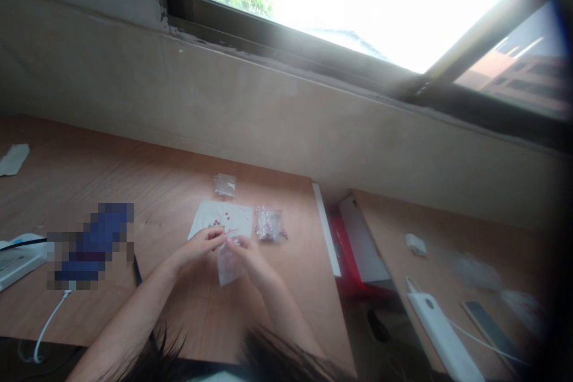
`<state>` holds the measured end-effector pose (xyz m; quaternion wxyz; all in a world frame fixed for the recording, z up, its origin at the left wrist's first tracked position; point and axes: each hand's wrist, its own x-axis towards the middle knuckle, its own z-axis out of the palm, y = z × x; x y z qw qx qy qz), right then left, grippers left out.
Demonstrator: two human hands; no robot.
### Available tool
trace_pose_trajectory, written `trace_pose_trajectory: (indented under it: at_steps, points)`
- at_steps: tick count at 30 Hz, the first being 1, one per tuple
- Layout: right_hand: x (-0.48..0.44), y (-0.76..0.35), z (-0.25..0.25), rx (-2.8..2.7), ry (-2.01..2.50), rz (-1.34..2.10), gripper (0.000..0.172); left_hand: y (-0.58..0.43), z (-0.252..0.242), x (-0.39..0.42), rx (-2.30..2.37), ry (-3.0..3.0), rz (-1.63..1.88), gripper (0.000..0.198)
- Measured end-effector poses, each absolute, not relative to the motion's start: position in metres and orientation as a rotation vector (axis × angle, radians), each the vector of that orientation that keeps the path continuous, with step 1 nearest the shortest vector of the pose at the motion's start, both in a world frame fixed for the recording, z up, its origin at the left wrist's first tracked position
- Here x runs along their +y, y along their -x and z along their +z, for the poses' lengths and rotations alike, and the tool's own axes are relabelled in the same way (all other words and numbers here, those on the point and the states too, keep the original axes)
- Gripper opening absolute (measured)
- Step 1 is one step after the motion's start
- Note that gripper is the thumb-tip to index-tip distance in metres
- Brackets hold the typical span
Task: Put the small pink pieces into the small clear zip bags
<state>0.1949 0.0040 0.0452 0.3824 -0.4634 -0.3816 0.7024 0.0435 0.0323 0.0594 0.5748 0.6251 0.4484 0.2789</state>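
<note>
Both my hands are together over the wooden table, at the near edge of a white sheet (201,213). Between them hangs a small clear zip bag (228,271) with a thin reddish line near its top. My left hand (206,241) is closed, fingertips pinched at the bag's upper left edge. The fingers of my right hand (244,250) pinch its upper right side. Several small dark red pieces (217,222) lie on the sheet just beyond my left hand. Whether the bag holds anything is too blurred to tell.
Filled clear bags (270,225) lie right of the sheet, and flat clear bags (225,185) behind it. A pixelated blue object (94,245) with a white cable is at left. Past a gap with a red object (347,256), another table holds a white power strip (441,334).
</note>
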Motion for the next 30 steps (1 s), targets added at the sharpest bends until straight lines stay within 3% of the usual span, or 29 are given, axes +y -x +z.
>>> trace_pose_trajectory:
  at_steps: [10,16,22,30]
  points:
    - [0.004,-0.191,0.037,-0.930,1.400,1.626,0.035,-0.022,0.056,0.032,1.059,-1.377,0.628,0.037]
    - [-0.005,-0.187,0.033,-0.955,1.349,1.828,0.037,-0.013,0.056,0.036,1.181,-1.372,0.676,0.040]
    - [-0.006,-0.184,0.028,-0.956,1.352,1.823,0.034,-0.003,0.049,0.045,1.293,-1.369,0.734,0.037]
    - [0.079,-0.177,0.029,-1.240,1.605,1.175,0.020,0.012,0.001,0.031,1.482,-1.499,0.933,0.030]
